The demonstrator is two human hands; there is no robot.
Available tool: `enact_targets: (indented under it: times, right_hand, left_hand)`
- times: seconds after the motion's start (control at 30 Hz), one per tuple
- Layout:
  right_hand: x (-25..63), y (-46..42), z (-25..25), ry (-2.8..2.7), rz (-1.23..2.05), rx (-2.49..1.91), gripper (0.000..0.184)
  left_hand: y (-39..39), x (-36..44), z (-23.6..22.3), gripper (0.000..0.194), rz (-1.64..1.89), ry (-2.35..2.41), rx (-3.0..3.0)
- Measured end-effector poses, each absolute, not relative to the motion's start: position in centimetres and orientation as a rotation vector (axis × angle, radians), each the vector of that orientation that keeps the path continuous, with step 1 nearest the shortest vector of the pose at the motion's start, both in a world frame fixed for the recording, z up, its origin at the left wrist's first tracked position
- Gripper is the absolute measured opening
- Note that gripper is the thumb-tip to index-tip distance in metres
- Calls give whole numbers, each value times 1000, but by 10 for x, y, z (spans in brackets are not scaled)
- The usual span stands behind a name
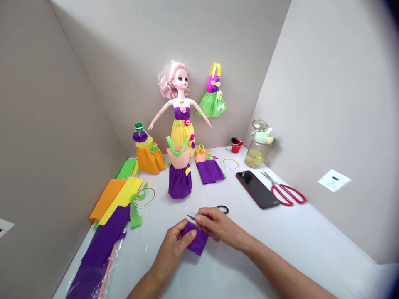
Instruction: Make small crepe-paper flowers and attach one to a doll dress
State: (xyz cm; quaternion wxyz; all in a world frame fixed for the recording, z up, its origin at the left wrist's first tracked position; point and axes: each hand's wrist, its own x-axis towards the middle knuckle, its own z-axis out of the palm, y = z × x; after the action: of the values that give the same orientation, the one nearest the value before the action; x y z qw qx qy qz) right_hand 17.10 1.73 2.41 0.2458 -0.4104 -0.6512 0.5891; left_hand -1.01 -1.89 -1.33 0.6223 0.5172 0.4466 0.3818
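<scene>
**Purple paper pinched in my left hand, small scissors in my right**

My left hand (173,245) is closed on a square of purple crepe paper (197,238), with my thumb pressing on it near its left edge. The paper hangs below and between my hands, over the white table (280,245). My right hand (215,226) is closed around a pair of small scissors (199,214), and its fingers sit just above the paper. The pointed blades stick out to the left, right by the paper's upper edge, and a black finger loop shows beyond my knuckles.

To my left lie long sheets of purple, orange, yellow and green crepe paper (107,220), with a green paper strip (136,212) and a thin wire hoop (145,197) on them. Ahead of me, a purple paper skirt with a peach top (180,180) stands upright, and a flat purple-and-peach dress (209,169) lies beside it. To my right are a black phone (257,189) and red-handled scissors (288,194). Further back are an orange dress (150,160), a pink-haired doll (177,99) in a yellow-and-purple gown, a green dress (213,101) against the wall, a red cup (237,146) and a lidded jar (258,149).
</scene>
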Motion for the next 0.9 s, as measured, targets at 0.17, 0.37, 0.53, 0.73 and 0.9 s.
enact_targets:
  times: [0.17, 0.37, 0.53, 0.73, 0.9]
  right_hand:
    - [213, 34, 19, -1949, 910, -1517, 37]
    - [241, 39, 15, -2081, 413, -1648, 24]
    - [221, 31, 22, -2078, 606, -1602, 25]
    - [213, 31, 13, -2104, 677, -1566, 23]
    - [207, 30, 3, -2129, 780, -1429, 21]
  left_hand:
    - [-20, -19, -5, 27, 836, 965, 977]
    - [-10, -48, 11, 28, 635, 893, 1166]
    - [-3, -63, -1, 19, 629, 1201, 1512]
    - [-11, -71, 20, 38, 940, 1559, 1594]
    - [-28, -109, 71, 30, 1534, 1701, 1172]
